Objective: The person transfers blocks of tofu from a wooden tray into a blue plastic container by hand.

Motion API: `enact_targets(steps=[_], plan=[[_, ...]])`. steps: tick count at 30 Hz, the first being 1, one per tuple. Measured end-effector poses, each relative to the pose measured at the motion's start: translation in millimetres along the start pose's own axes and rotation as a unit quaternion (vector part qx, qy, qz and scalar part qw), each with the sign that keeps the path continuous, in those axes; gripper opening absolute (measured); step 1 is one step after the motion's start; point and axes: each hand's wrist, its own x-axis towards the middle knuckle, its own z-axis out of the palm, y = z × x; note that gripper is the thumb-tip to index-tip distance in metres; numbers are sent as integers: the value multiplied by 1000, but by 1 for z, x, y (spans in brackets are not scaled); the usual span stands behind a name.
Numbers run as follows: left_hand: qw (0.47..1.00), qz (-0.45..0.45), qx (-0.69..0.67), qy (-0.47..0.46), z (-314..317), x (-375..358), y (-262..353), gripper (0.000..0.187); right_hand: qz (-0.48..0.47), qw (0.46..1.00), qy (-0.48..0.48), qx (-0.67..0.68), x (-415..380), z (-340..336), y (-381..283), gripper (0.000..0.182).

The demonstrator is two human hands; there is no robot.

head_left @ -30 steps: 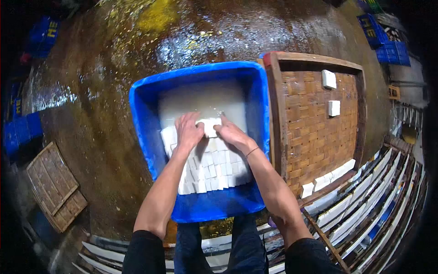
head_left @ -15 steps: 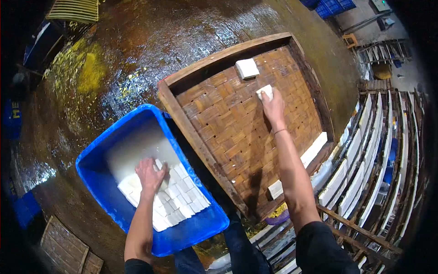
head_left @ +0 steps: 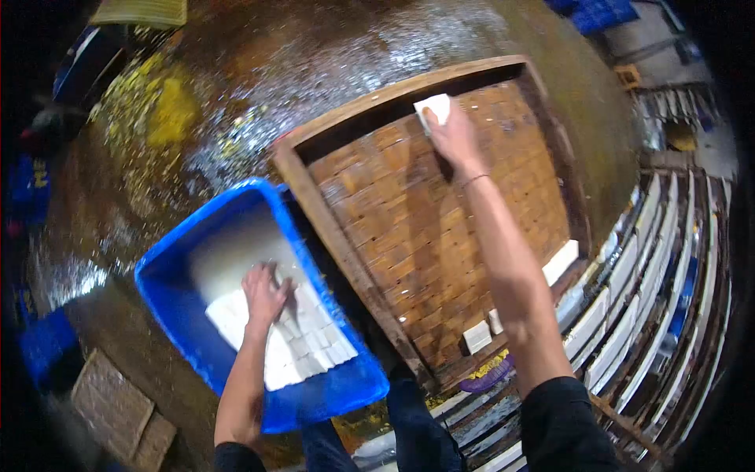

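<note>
white block [head_left: 442,105] pinched in right hand [head_left: 458,141], inside woven tray [head_left: 377,228] near its far rim. in blue tub [head_left: 311,405], at packed white pieces [head_left: 308,334], left hand [head_left: 263,296] with thumb apart from fingers; cannot tell whether gripping one.

Single head-worn camera, looking forward and steeply down over tub and tray, arms reaching from below

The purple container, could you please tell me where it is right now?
In the head view, the purple container is right of centre near the bottom, by the woven tray's near rim and right of the blue tub.
</note>
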Motion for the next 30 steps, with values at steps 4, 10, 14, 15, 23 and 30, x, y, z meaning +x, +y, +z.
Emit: enact_targets(steps=[4, 10, 14, 15, 23, 30], plan=[[995, -32, -37, 87, -14, -2, -9, 41, -66, 975, -72, 200, 2, -2, 2, 49], [989, -68, -70, 114, -15, -1, -18, 39, 56, 813, -373, 443, -70, -104, -125, 37], [993, -17, -37, 115, -2, -2, -8, 41, -220, 811, -463, 283, -146, -72, -224, 34], [992, 7, -26, 126, 0, -7, -10, 42, -249, 808, -473, 247, -169, -46, -239, 37], [995, -73, -68, -19, -16, -14, -27, 47, -85, 917, -388, 16, -280, 123, -227, 47], [981, 34, -181, 59, 16, 3, -28, 46, 34, 892, -388, 231, -292, 67, -233, 43]])
